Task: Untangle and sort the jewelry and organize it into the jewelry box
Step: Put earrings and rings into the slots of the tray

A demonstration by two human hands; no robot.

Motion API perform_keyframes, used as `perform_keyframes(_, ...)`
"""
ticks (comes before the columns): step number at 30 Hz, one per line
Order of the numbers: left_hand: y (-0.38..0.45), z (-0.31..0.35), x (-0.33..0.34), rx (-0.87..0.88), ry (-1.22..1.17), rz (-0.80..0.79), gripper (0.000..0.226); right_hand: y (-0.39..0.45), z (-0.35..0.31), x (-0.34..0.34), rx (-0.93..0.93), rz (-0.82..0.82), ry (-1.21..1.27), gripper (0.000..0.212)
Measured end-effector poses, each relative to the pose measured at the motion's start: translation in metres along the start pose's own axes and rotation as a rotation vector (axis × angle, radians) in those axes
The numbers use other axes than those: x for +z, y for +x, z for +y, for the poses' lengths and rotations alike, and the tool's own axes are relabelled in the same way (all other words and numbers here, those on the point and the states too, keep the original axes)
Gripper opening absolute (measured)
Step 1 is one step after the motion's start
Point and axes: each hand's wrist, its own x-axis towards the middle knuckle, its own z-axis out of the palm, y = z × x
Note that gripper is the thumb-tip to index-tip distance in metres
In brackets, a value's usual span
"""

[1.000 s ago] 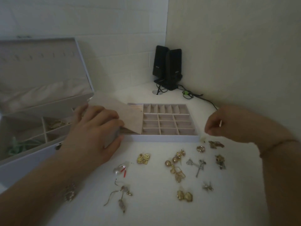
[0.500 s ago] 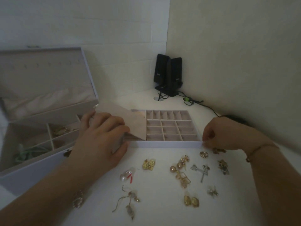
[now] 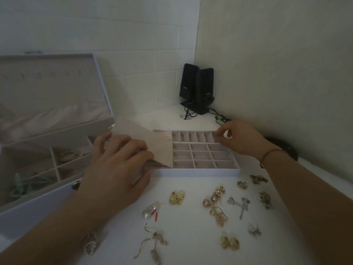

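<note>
The divided tray (image 3: 200, 171) lies in the middle of the white table. My left hand (image 3: 118, 169) grips the tray's beige flap (image 3: 154, 146) and holds it lifted over the tray's left part. My right hand (image 3: 242, 138) hovers over the tray's back row at the right, its thumb and forefinger pinched on a small earring piece that is mostly hidden. Loose earrings lie in front of the tray: a gold pair (image 3: 176, 197), a pearl one with red (image 3: 150, 210), a gold cluster (image 3: 215, 203), a silver pair (image 3: 240, 203). The open jewelry box (image 3: 38, 205) stands at the left.
More earrings lie near the front edge: a gold pair (image 3: 229, 242) and a dangling one (image 3: 154, 243). Two black speakers (image 3: 196, 88) with cables (image 3: 219, 117) stand in the back corner. A dark object (image 3: 286, 148) lies by the right wall. The box holds green cord (image 3: 24, 186).
My right hand dropped to the table by the tray's front right corner, then moved back over the tray's rear row. My left hand kept holding the flap.
</note>
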Motion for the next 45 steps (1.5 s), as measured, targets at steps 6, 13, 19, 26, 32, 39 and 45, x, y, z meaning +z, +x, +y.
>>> perform_keyframes(6, 0.0, 0.001, 0.002, 0.004, 0.013, 0.01, 0.028, -0.011, 0.0, -0.012, -0.001, 0.044, -0.003, 0.018)
perform_keyframes(13, 0.0, 0.003, 0.002, 0.005, 0.046, 0.007, 0.028, -0.073, -0.014, -0.066, -0.094, -0.312, -0.018, 0.023)
perform_keyframes(19, 0.001, 0.006, 0.002, -0.004, 0.058, 0.019, 0.027, -0.085, -0.018, -0.056, -0.061, -0.514, -0.162, 0.016)
perform_keyframes(26, 0.001, 0.006, 0.002, -0.01, 0.066, 0.017, 0.029, -0.085, -0.033, -0.038, -0.134, -0.489, -0.401, 0.012)
perform_keyframes(32, 0.001, 0.005, 0.001, 0.005, 0.06, 0.033, 0.029, -0.082, -0.02, -0.047, -0.123, -0.494, -0.091, 0.017)
perform_keyframes(39, 0.001, 0.005, 0.001, 0.0, 0.059, 0.027, 0.031, -0.078, -0.007, -0.049, -0.106, -0.304, 0.257, 0.017)
perform_keyframes(45, 0.001, 0.005, 0.001, 0.003, 0.054, 0.013, 0.032, -0.083, -0.018, -0.045, -0.116, -0.525, -0.1, 0.017)
